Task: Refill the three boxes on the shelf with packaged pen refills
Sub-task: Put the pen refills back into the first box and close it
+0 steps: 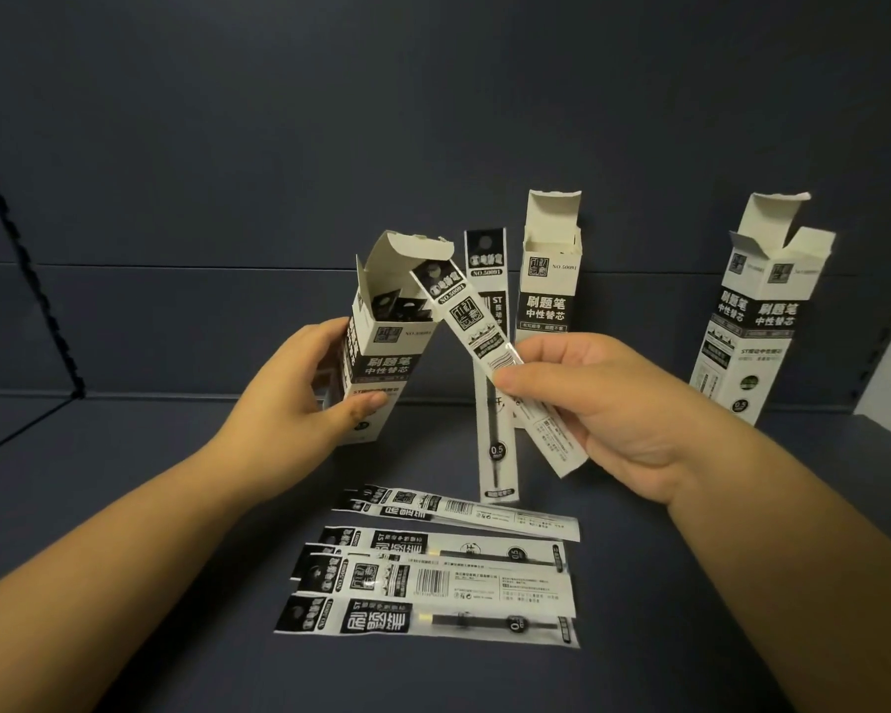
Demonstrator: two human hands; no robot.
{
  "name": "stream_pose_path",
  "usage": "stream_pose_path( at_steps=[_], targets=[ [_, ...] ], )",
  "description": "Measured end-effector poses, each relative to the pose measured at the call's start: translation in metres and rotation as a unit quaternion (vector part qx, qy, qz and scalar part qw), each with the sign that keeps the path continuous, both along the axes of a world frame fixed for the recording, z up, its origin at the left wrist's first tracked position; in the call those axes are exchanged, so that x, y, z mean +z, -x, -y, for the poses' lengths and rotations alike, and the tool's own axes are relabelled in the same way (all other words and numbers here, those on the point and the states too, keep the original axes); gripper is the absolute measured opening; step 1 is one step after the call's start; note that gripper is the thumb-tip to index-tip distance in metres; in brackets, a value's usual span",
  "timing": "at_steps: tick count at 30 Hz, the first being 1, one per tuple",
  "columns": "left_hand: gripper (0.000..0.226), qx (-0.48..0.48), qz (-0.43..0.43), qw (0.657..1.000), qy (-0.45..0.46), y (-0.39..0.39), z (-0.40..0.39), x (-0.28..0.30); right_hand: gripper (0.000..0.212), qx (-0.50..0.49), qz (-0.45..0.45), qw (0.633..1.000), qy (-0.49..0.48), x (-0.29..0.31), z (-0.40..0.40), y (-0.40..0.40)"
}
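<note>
Head view is showing the left hand (299, 383) gripping the tilted open box (381, 331) at ten o'clock while the right hand (587, 403) is pinching a packaged refill (489, 352) whose top corner, I reckon, risks snagging the flap.

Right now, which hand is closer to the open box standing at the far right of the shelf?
Right. The right hand, pinching a refill packet, sits mid-frame, with a gap to the far-right box. The left hand grips the left box, farther away.
</note>
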State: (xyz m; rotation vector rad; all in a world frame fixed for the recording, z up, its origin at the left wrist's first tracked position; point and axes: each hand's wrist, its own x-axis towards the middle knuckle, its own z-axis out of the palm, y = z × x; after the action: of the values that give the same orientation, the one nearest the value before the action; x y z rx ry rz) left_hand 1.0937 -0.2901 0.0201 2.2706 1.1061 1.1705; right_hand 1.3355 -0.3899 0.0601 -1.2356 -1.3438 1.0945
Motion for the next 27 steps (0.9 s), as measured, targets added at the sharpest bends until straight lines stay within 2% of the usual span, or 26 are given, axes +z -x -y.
stream_pose_path(
  at_steps=[3, 8, 14, 17, 20, 27],
  targets=[
    [0.064, 0.002, -0.004, 1.000, -0.002, 0.000, 0.000, 0.000, 0.010, -0.002, -0.005, 1.000, -0.019, 0.000, 0.002, 0.001],
    [0.064, -0.008, -0.005, 1.000, -0.006, 0.000, 0.000, 0.000, 0.013, -0.006, -0.005, 0.999, -0.050, 0.003, 0.003, 0.000],
    [0.061, -0.018, -0.005, 1.000, -0.018, 0.002, -0.002, -0.002, 0.010, -0.009, -0.048, 0.991, -0.124, 0.005, 0.005, 0.004],
    [0.060, -0.022, -0.020, 0.999, -0.037, 0.003, -0.003, -0.003, 0.014, -0.026, -0.035, 0.983, -0.179, 0.003, 0.005, 0.008],
    [0.056, -0.029, -0.027, 0.998, -0.054, 0.003, -0.002, -0.002, 0.008, -0.045, -0.041, 0.972, -0.226, 0.004, 0.009, 0.012],
    [0.061, -0.033, -0.032, 0.996, -0.075, 0.004, -0.005, -0.006, 0.004, -0.109, -0.111, 0.943, -0.293, 0.009, 0.015, 0.019]
  ],
)
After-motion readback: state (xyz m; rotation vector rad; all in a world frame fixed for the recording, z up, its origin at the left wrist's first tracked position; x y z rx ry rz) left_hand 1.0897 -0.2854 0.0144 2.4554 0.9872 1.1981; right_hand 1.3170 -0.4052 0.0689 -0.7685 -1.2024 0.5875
